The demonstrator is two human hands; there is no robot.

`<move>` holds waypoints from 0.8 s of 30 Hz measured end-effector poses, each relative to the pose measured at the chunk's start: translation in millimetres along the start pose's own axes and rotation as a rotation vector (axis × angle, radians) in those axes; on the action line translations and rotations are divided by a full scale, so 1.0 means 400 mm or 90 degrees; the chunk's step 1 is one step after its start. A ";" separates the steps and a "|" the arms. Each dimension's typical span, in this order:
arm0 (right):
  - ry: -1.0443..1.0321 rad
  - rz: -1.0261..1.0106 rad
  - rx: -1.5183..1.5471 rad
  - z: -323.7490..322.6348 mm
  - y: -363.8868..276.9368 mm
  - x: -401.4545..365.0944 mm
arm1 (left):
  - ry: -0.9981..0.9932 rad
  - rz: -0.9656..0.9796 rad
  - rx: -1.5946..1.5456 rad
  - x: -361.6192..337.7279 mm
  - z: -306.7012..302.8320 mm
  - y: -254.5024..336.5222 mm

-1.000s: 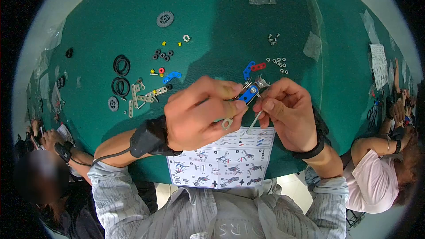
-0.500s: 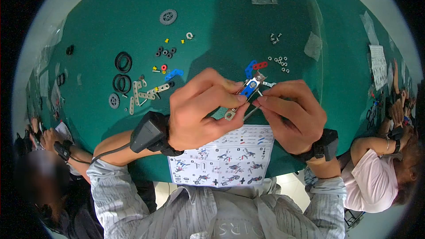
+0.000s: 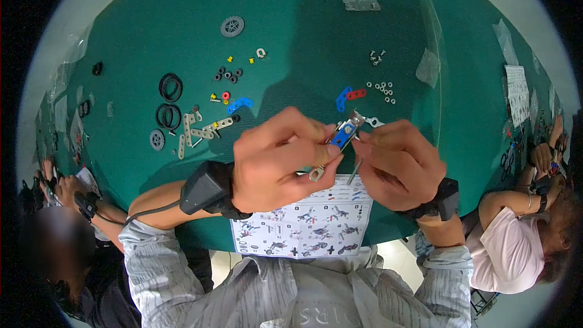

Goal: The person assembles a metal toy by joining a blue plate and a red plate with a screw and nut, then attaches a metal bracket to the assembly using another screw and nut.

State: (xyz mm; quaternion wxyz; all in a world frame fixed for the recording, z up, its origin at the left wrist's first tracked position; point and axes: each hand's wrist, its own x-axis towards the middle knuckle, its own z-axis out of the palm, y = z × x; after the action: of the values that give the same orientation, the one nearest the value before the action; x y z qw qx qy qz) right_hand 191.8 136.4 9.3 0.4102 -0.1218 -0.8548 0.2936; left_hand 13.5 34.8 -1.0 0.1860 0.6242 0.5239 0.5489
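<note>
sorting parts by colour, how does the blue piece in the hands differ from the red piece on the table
The blue piece is pinched in the left hand, off the table; the red piece lies flat on it. The blue piece has metal parts fixed to it, and the right hand holds a thin tool by it; the red piece is bare and untouched. Both are small strips with holes.
</note>
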 end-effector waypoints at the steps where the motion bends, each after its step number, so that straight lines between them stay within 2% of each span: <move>1: 0.002 0.003 0.004 0.000 -0.004 -0.001 | 0.005 0.011 0.003 -0.002 0.002 0.000; 7: 0.008 0.008 0.002 0.008 -0.003 -0.005 | 0.000 0.038 0.021 -0.002 -0.004 -0.002; 10: -0.007 -0.018 0.001 0.009 0.016 -0.002 | -0.001 -0.048 0.012 0.016 -0.012 0.013; 12: -0.025 -0.011 0.015 0.004 0.016 -0.002 | 0.002 -0.052 0.015 0.013 -0.012 0.013; 16: -0.082 -0.014 -0.043 -0.012 0.012 0.003 | -0.007 -0.042 0.022 0.012 -0.017 0.004; 19: -0.106 -0.031 -0.009 -0.016 0.018 0.000 | -0.019 -0.041 0.012 0.012 -0.016 0.004; 24: -0.075 -0.103 0.020 0.000 0.031 -0.010 | -0.061 0.011 -0.005 0.014 -0.025 0.001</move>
State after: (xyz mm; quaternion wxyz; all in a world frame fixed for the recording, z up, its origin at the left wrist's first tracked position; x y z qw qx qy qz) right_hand 194.0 144.6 -0.9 0.3831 -0.0285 -0.8798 0.2799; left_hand 3.9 35.9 5.2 0.2090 0.6535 0.5068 0.5219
